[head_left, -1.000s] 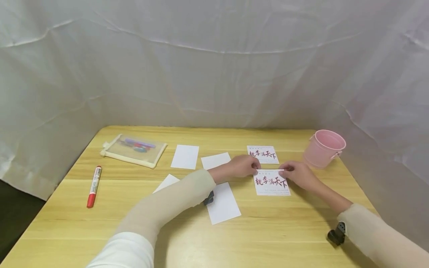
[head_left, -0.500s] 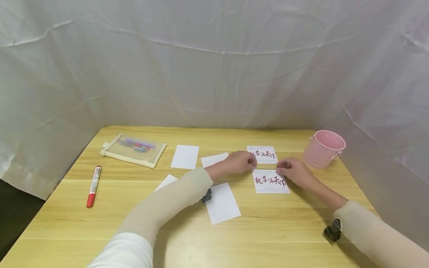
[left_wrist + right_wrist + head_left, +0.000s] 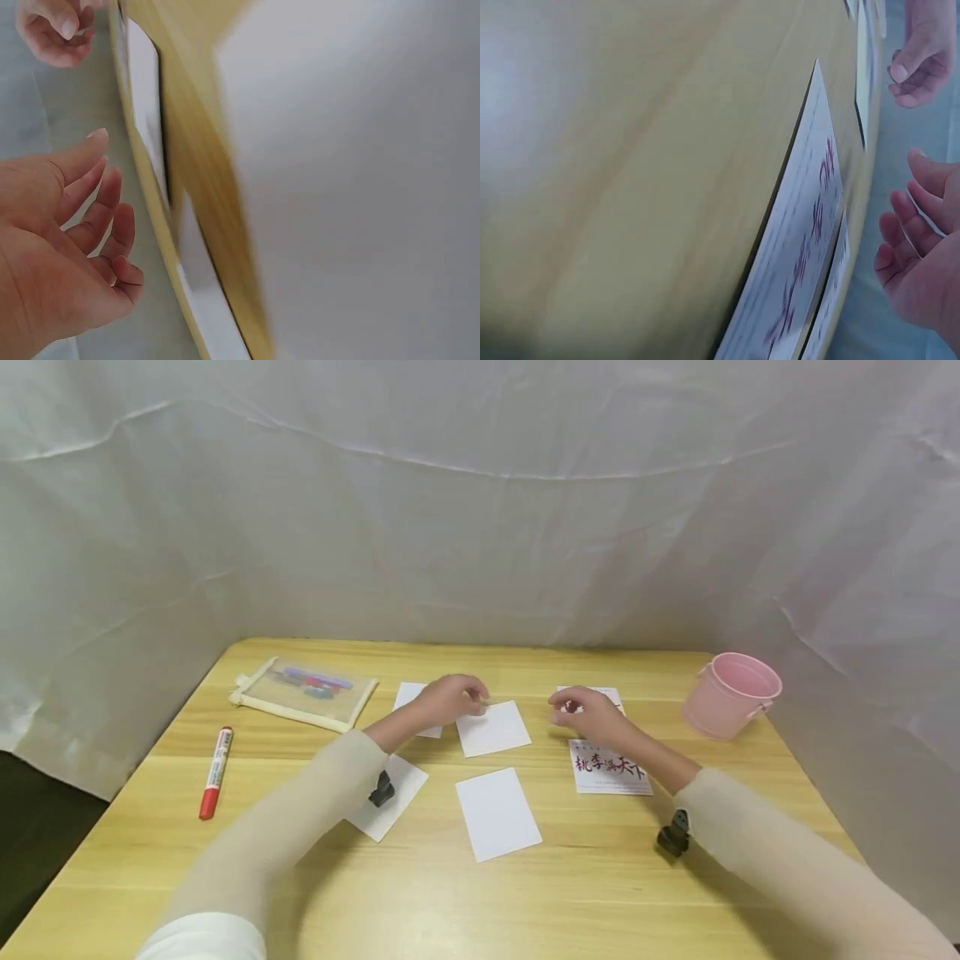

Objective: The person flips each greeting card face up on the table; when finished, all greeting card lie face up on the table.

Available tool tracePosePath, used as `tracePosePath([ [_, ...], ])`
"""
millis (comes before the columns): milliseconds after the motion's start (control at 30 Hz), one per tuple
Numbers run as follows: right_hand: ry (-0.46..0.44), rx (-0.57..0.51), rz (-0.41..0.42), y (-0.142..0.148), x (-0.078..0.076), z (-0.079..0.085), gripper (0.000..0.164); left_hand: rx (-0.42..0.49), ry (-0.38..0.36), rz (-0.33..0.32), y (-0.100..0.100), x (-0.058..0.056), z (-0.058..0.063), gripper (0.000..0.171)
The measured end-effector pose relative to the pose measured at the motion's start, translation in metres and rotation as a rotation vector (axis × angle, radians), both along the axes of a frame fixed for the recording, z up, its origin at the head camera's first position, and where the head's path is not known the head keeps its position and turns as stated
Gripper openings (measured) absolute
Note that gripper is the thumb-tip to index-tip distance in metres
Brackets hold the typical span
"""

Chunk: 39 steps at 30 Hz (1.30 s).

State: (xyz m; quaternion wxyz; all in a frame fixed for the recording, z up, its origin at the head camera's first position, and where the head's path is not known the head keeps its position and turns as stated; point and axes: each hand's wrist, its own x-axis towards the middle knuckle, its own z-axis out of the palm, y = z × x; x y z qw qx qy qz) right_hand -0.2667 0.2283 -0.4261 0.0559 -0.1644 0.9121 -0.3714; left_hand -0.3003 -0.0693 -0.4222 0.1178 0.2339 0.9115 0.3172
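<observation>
My left hand (image 3: 447, 700), fingers loosely bent and holding nothing, hovers at the upper left corner of a blank white card (image 3: 495, 729). In the left wrist view the fingers (image 3: 112, 217) are relaxed and apart. My right hand (image 3: 588, 714) is above the farther printed card (image 3: 592, 692), hiding most of its red characters; it holds nothing. The nearer printed card (image 3: 611, 768) lies just in front, red characters facing up. Other blank cards lie around the left arm: one behind the left hand (image 3: 407, 693), one half under the wrist (image 3: 397, 793), and a card in front (image 3: 498, 814).
A pink bucket (image 3: 727, 702) stands at the table's back right. At the back left lies a mesh zip pouch (image 3: 307, 693) with pens inside. A red-capped marker (image 3: 217, 772) lies at the left. Grey fabric (image 3: 480, 527) hangs behind the table (image 3: 420, 893).
Both hands have let go of the nearer printed card, which stays on the table. The left hand has moved left to the blank cards; the right has moved left over the farther printed card.
</observation>
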Motion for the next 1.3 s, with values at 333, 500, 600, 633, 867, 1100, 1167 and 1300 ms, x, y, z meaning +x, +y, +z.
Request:
tracePosePath([
  [333,-0.066,0.049,0.104,-0.036,-0.034,-0.015,0.051,-0.122,0.041,0.021,-0.019,-0.001,-0.007,0.038],
  [500,-0.110,0.093,0.127,-0.041,-0.044,-0.019,0.056,-0.177,0.037,0.011,-0.016,-0.001,-0.010,0.044],
  [600,-0.108,0.125,0.125,-0.042,-0.046,-0.018,0.053,-0.196,0.034,-0.002,-0.014,0.000,-0.011,0.046],
  [633,-0.106,0.133,0.123,-0.042,-0.046,-0.018,0.051,-0.197,0.033,-0.003,-0.013,0.000,-0.010,0.046],
  [867,-0.124,0.148,0.083,-0.043,-0.046,-0.017,0.045,-0.178,0.017,0.022,-0.014,0.002,-0.008,0.043],
  [1100,-0.118,0.136,0.058,-0.045,-0.044,-0.019,0.045,-0.154,-0.007,0.030,-0.016,0.003,-0.007,0.039],
  [1167,-0.122,0.132,0.068,-0.044,-0.044,-0.019,0.047,-0.150,-0.019,0.027,-0.017,0.002,-0.007,0.039],
  [1300,-0.123,0.121,0.087,-0.043,-0.044,-0.019,0.049,-0.127,-0.039,0.028,-0.017,0.003,-0.007,0.037],
])
